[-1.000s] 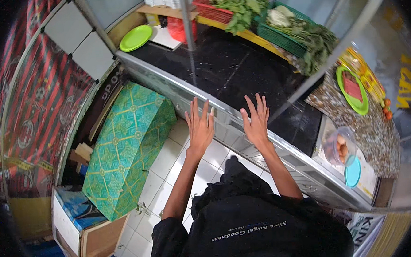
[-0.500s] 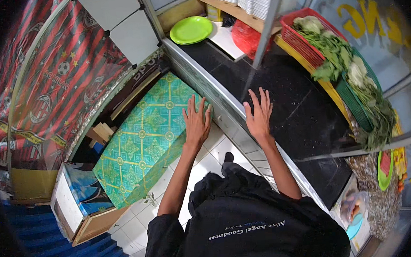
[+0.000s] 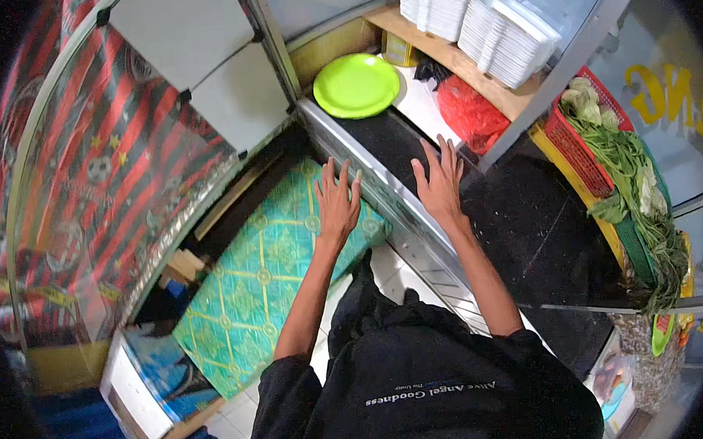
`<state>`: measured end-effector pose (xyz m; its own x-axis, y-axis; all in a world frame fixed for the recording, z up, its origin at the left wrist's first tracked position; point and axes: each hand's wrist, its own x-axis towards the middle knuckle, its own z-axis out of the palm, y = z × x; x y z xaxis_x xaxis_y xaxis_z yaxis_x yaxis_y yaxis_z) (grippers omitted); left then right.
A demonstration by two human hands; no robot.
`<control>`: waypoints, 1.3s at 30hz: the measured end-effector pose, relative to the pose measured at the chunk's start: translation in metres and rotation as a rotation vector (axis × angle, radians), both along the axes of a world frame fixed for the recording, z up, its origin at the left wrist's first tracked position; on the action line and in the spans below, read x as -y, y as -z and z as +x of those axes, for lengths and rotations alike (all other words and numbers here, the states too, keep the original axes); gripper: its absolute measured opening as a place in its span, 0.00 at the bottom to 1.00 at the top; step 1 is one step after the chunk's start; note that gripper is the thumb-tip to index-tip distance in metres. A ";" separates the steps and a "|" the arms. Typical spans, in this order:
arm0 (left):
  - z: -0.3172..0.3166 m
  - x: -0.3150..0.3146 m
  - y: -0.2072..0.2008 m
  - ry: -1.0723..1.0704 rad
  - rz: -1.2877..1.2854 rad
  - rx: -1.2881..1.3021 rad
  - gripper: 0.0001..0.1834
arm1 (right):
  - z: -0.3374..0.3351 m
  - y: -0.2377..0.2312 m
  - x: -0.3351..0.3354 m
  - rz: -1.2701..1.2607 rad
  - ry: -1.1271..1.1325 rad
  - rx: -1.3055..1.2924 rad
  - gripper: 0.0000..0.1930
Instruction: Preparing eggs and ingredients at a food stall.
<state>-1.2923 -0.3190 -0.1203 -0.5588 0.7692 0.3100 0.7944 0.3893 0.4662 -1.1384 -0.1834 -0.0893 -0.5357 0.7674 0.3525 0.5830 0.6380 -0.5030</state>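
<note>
My left hand (image 3: 338, 204) hovers with fingers apart over the far end of a bench covered in green patterned cloth (image 3: 251, 286). Nothing is in it. My right hand (image 3: 440, 183), also empty with spread fingers, is held above the black tiled counter (image 3: 520, 217). Beyond both hands, lime-green plates (image 3: 357, 86) sit at the counter's far left corner. A crumpled red plastic bag (image 3: 474, 114) lies farther along, near my right fingertips but apart from them. Stacked white foam boxes (image 3: 510, 41) stand on a wooden shelf (image 3: 438, 49) above it.
A metal post (image 3: 560, 70) rises from the counter. On the right stand a red basket (image 3: 577, 153) and leafy greens (image 3: 626, 170). A metal edge (image 3: 381, 173) runs between bench and counter. A white-sided box (image 3: 141, 393) sits lower left.
The view has shifted toward the far corner, so the plates, red bag and foam boxes appear larger and lower. Both hands stay raised and empty.
</note>
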 end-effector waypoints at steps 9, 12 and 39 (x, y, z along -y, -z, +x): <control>-0.141 -0.098 0.010 0.069 0.137 0.063 0.24 | -0.113 0.015 -0.078 -0.031 0.111 -0.004 0.24; -0.174 -0.129 0.020 0.059 0.124 0.065 0.25 | -0.141 0.032 -0.109 0.009 0.120 0.028 0.23; -0.262 -0.219 0.088 -0.171 0.058 0.394 0.29 | -0.197 0.083 -0.194 -0.537 0.285 -0.016 0.29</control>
<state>-1.5541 -0.0998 -0.2080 -0.7609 0.6430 0.0873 0.4776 0.4638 0.7462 -1.3352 0.0106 -0.1721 -0.2807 0.9526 -0.1176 0.6836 0.1124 -0.7212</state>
